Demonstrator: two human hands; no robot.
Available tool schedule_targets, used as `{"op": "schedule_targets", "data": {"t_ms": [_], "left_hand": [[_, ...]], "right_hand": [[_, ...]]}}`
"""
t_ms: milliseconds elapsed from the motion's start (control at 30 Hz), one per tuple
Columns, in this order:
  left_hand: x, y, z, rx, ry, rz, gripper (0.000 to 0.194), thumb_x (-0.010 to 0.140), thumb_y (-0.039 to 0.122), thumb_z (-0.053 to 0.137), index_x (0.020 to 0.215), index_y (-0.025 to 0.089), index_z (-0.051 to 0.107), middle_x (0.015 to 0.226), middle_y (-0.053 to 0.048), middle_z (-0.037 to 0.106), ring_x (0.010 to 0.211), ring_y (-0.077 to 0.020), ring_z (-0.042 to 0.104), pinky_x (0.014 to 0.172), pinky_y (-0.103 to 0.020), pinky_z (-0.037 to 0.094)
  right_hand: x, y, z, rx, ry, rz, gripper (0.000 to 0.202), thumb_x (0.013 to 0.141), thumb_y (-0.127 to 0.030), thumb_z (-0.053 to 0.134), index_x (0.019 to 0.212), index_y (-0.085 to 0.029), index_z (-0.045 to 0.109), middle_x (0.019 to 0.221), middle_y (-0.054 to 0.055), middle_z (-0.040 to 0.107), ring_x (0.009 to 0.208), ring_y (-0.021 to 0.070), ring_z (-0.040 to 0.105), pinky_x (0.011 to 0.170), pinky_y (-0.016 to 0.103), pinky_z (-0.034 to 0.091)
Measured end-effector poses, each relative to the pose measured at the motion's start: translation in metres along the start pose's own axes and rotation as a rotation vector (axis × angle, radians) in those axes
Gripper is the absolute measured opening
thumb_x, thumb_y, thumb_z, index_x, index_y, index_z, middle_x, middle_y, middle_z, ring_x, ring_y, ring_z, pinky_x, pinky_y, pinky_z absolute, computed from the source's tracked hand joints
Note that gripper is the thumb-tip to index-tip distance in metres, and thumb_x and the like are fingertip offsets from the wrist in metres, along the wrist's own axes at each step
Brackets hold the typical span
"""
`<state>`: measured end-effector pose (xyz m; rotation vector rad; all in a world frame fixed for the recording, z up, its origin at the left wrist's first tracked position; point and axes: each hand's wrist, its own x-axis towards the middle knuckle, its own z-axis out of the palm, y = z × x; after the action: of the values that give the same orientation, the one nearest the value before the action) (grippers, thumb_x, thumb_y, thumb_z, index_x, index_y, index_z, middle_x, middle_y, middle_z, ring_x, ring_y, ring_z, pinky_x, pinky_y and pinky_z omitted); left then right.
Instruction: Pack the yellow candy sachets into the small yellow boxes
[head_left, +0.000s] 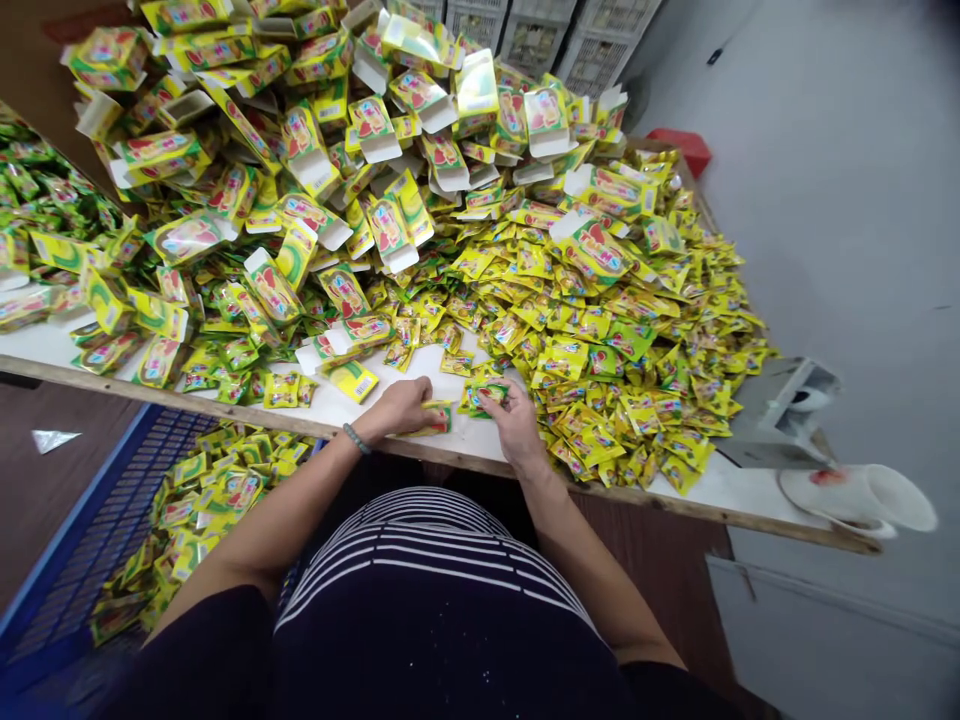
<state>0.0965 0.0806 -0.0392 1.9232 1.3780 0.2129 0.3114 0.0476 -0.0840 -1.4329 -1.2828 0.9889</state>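
Observation:
My left hand [403, 406] is closed around a small yellow and green carton [437, 417] lying at the table's front edge. A beaded bracelet is on that wrist. Just to the right, my right hand [514, 418] pinches green and yellow candy packets [481, 396] between thumb and fingers; how many it holds I cannot tell. Beside my right hand rises a heap of yellow packets [600, 350]. Beyond my left hand lie loose cartons, one yellow carton [352, 381] close to it, and a few packets [289, 389] near the edge.
A big pile of open-flapped cartons [307, 150] covers the table's back. Below on the left, a blue crate [97, 530] holds many cartons. At the right end are a grey box-like device [780, 410] and a white cup [855, 495]. White baskets [532, 40] stand behind.

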Motion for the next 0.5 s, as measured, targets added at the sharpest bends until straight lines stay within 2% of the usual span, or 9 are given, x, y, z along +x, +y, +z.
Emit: {"op": "schedule_targets", "data": {"t_ms": [100, 200, 367, 500], "left_hand": [[-0.002, -0.006, 0.011, -0.387, 0.068, 0.01, 0.039, 0.072, 0.052, 0.073, 0.089, 0.018, 0.063, 0.06, 0.004, 0.052, 0.055, -0.0127, 0.044, 0.053, -0.025, 0.027], [-0.005, -0.008, 0.021, -0.678, 0.099, -0.001, 0.044, 0.071, 0.055, 0.074, 0.088, 0.016, 0.063, 0.063, 0.004, 0.055, 0.054, -0.01, 0.044, 0.052, -0.023, 0.027], [-0.01, -0.006, 0.021, -0.827, 0.075, 0.025, 0.044, 0.065, 0.05, 0.081, 0.086, 0.015, 0.064, 0.079, -0.001, 0.066, 0.068, -0.0121, 0.055, 0.06, -0.023, 0.039], [-0.011, -0.008, 0.019, -0.885, 0.058, -0.001, 0.044, 0.064, 0.049, 0.082, 0.086, 0.014, 0.065, 0.08, -0.002, 0.067, 0.068, -0.0124, 0.056, 0.059, -0.022, 0.04]], "right_hand": [[0.0, -0.008, -0.002, 0.077, 0.019, 0.018, 0.043, 0.079, -0.057, 0.065, 0.104, -0.023, 0.06, 0.092, 0.005, 0.067, 0.082, 0.0215, 0.063, 0.077, 0.037, 0.054], [0.008, -0.018, -0.006, -0.048, -0.075, -0.001, 0.038, 0.077, -0.054, 0.067, 0.1, -0.023, 0.063, 0.082, 0.002, 0.064, 0.074, 0.0198, 0.059, 0.071, 0.033, 0.05], [0.028, -0.034, -0.012, -0.273, -0.237, -0.066, 0.03, 0.078, -0.048, 0.066, 0.094, -0.023, 0.068, 0.077, 0.0, 0.065, 0.071, 0.0199, 0.058, 0.072, 0.033, 0.046], [0.042, -0.05, -0.012, -0.324, -0.372, -0.169, 0.019, 0.076, -0.037, 0.068, 0.088, -0.023, 0.07, 0.089, 0.002, 0.069, 0.081, 0.0214, 0.062, 0.078, 0.034, 0.046]]}}
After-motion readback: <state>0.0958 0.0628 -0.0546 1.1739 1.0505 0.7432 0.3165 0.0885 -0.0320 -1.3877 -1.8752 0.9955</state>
